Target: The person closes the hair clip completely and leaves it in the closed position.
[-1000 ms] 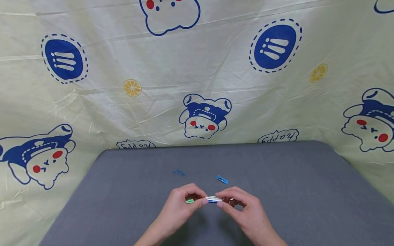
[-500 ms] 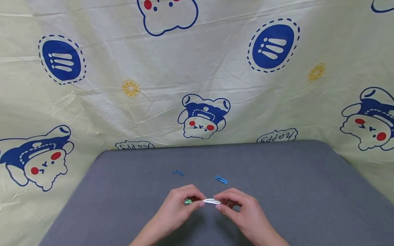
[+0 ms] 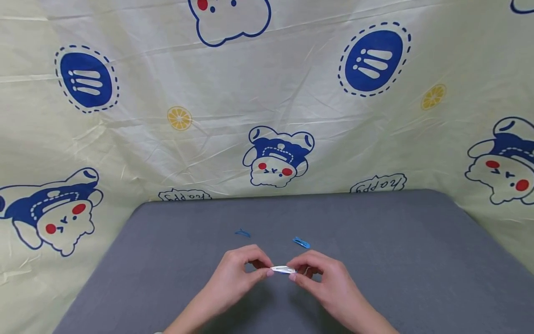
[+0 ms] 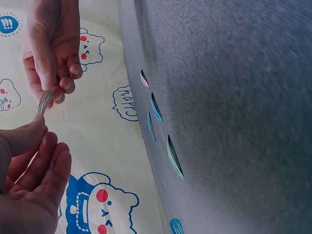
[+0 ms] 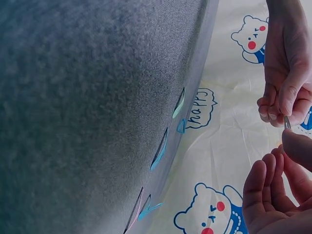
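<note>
A white snap hair clip (image 3: 283, 269) is stretched between both hands in the head view, above the table. My left hand (image 3: 239, 271) pinches its left end between thumb and index finger. Its right end is pinched by the thumb and fingertips of my right hand (image 3: 331, 278). From the left wrist, the clip (image 4: 44, 101) appears edge-on, slim and slightly curved. Only a short piece of the clip (image 5: 287, 123) shows between the fingertips in the right wrist view.
Beyond the hands, a blue hair clip (image 3: 301, 242) and a bent-open blue clip (image 3: 242, 233) lie on the grey table (image 3: 167, 260). A pink clip (image 4: 144, 78) and a green clip (image 4: 174, 157) lie there too. A printed cloth (image 3: 217, 83) hangs behind.
Both hands, with the white hair clip between them, have shifted slightly left and up. The green clip seen behind my left hand before is now hidden in the head view.
</note>
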A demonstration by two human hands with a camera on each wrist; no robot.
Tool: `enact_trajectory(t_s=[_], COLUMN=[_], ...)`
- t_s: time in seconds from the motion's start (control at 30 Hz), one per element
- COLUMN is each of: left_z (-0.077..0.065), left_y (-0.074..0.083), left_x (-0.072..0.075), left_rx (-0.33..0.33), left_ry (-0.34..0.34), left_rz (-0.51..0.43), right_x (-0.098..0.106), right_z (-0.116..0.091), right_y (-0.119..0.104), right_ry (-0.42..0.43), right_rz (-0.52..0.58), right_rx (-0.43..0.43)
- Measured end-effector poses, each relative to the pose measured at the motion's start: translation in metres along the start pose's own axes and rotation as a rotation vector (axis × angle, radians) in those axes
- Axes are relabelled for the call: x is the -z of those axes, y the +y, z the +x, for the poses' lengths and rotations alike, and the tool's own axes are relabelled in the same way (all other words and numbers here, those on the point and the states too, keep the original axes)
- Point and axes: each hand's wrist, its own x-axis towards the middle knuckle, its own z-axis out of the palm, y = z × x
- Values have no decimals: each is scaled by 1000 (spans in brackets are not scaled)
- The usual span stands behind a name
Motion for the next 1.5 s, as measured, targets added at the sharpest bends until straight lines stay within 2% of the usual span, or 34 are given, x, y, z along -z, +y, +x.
enact_trajectory(t_s=[0.27,0.37,0.5,0.67,0.87,0.97,1.1,1.33,1.5], left_z=[-7,-11,-16,-20,-22,-22,-22,-22,-20], left_y=[-5,-8,-11,-17,-25,-31,-38,-48,-53], left_x=[5,6,7,7,9,9,9,9,8], left_rx=[-4,32,91,123,188,193,186,222,216], left_ry=[-1,-24,-60,-80,-127,-140,-147,-196,-206], left_rz=[39,41,36,32,-6,-14,2,20,48], right_x=[-7,-10,-12,-15,-24,-27,-33,-39,-40], right_z=[4,5,6,10,17,20,23,29,35], right_y=[1,2,3,5,7,9,13,20,24], right_ry=[-82,-116,-179,-243,-335,-365,-377,-389,-416], right_rz=[20,21,22,-16,28,27,3,-63,-96], right_rx=[10,39,6,-43,-87,-112,-94,-16,-14])
